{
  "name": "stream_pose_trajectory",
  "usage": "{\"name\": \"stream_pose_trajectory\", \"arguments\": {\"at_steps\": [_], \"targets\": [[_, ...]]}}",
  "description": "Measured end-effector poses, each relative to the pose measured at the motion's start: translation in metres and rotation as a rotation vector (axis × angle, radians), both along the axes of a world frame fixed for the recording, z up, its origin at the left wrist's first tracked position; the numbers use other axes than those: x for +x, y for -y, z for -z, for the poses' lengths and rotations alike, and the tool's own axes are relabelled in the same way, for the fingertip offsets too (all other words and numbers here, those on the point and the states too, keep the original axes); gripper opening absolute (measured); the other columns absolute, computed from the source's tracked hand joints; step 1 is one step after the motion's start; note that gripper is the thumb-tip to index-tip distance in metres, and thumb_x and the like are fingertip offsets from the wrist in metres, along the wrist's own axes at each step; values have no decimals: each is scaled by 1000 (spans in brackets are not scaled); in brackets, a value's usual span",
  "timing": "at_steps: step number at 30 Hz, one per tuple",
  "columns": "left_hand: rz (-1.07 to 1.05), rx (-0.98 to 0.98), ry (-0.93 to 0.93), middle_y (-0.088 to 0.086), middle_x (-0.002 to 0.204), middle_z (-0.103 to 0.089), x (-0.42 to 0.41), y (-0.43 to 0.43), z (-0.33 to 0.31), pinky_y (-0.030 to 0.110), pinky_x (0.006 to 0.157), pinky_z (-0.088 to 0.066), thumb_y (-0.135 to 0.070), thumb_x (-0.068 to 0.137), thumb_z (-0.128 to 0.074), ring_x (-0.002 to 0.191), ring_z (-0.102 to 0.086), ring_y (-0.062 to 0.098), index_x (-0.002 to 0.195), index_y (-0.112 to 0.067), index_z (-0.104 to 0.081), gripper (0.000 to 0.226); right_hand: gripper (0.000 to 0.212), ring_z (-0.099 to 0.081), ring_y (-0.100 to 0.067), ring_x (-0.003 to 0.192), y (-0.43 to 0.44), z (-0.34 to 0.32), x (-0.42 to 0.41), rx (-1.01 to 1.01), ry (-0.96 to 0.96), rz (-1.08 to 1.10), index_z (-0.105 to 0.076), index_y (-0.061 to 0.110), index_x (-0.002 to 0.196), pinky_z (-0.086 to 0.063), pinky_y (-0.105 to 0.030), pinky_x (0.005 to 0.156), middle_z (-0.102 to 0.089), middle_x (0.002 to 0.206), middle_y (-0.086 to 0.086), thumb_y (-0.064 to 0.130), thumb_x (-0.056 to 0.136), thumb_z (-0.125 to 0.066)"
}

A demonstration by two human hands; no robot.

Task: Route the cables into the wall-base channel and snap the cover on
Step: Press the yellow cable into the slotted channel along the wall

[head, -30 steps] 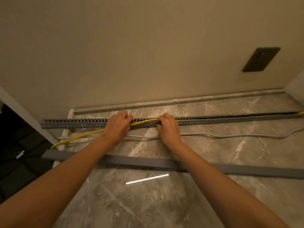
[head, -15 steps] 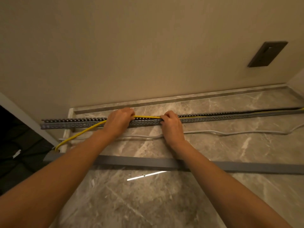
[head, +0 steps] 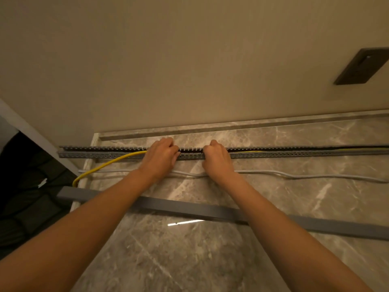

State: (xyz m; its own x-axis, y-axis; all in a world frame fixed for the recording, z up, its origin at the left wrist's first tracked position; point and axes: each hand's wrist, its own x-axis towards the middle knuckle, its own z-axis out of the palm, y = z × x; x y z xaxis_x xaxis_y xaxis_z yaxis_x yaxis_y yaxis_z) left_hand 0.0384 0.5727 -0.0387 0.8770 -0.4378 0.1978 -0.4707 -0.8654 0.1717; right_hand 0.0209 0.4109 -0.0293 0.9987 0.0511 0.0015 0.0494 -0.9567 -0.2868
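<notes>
A long grey slotted channel (head: 294,153) lies on the marble floor, parallel to the wall base. A yellow cable (head: 109,163) rises from the floor at the left and runs into the channel. My left hand (head: 161,158) and my right hand (head: 217,158) sit side by side on the channel with curled fingers over it. Between them the cable lies down inside the slots, and it shows again past my right hand. Whether the fingers pinch the cable is hidden. A grey cable (head: 305,175) lies loose on the floor in front. The grey cover strip (head: 189,209) lies nearer me.
A dark wall socket (head: 361,66) sits at the upper right on the beige wall. A marble skirting ledge (head: 231,128) runs along the wall base. At the left a white door frame (head: 31,133) borders a dark floor area.
The yellow cable stretch between my hands has gone from arching over the channel down into its slots. Both hands have closed in over the channel.
</notes>
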Motion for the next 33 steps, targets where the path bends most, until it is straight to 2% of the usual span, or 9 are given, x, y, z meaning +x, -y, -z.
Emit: {"name": "stream_pose_trajectory", "arguments": {"at_steps": [3,6,9,13,19,23,28,31,33], "targets": [[-72,-29,-73,17,95,-67,-1,3,-8,37,73,-48,-14,94,-50,88,-61,33,96,1,-71,26,32,-54,-35,100,-7,6,-6,60,66,16,-55,-2,106,-42,-37,83,-60,110,-21,-15,80,-41],[-138,-244,-195,17,100,-72,1,-17,-16,32,81,-48,-7,91,-52,92,-64,29,100,0,-71,22,36,-53,-35,103,-30,11,-14,116,144,-9,-54,-2,112,-40,-39,91,-60,113,-21,-14,80,-41],[-198,-385,-141,20,103,-71,5,-38,-21,35,88,-50,1,87,-54,95,-65,30,101,3,-70,21,35,-56,-40,95,-46,11,-12,156,227,11,-58,-6,106,-44,-44,86,-61,106,-25,-18,76,-45],[-276,-274,-45,17,109,-55,4,-62,-26,37,84,-47,-3,81,-59,100,-53,27,92,1,-61,12,30,-59,-41,86,-63,12,-7,195,284,-26,-62,-7,96,-49,-45,78,-62,97,-25,-19,72,-50],[-180,147,-17,15,110,-50,-2,-135,-21,39,85,-45,-36,71,-73,98,-48,29,101,-4,-54,48,30,-55,-38,98,-127,9,-5,243,259,-100,-61,-1,108,-44,-44,89,-60,107,-22,-9,80,-52],[-139,159,-29,17,109,-58,-2,-153,-20,39,78,-46,-23,76,-74,95,-54,31,103,-3,-55,38,23,-55,-36,97,-150,8,-2,252,231,-50,-64,-2,101,-46,-43,85,-61,104,-21,-10,82,-53],[73,98,-13,20,81,-66,5,-181,-20,35,52,-49,-4,63,-83,64,-61,34,81,1,-63,28,15,-56,-36,92,-151,6,1,149,214,-28,-63,-4,89,-41,-40,69,-62,98,-22,-9,84,-50],[110,52,-78,24,88,-68,13,-196,-22,44,67,-56,-1,78,-71,78,-65,36,89,4,-66,13,15,-58,-39,83,-156,5,0,107,234,-20,-62,-6,81,-44,-42,64,-63,89,-25,-16,77,-51],[124,69,-90,26,94,-70,17,-198,-23,48,71,-57,4,83,-64,83,-67,38,95,6,-68,13,16,-60,-39,68,-159,7,-1,77,238,-6,-61,-6,69,-48,-39,54,-63,74,-24,-21,65,-59]]}}
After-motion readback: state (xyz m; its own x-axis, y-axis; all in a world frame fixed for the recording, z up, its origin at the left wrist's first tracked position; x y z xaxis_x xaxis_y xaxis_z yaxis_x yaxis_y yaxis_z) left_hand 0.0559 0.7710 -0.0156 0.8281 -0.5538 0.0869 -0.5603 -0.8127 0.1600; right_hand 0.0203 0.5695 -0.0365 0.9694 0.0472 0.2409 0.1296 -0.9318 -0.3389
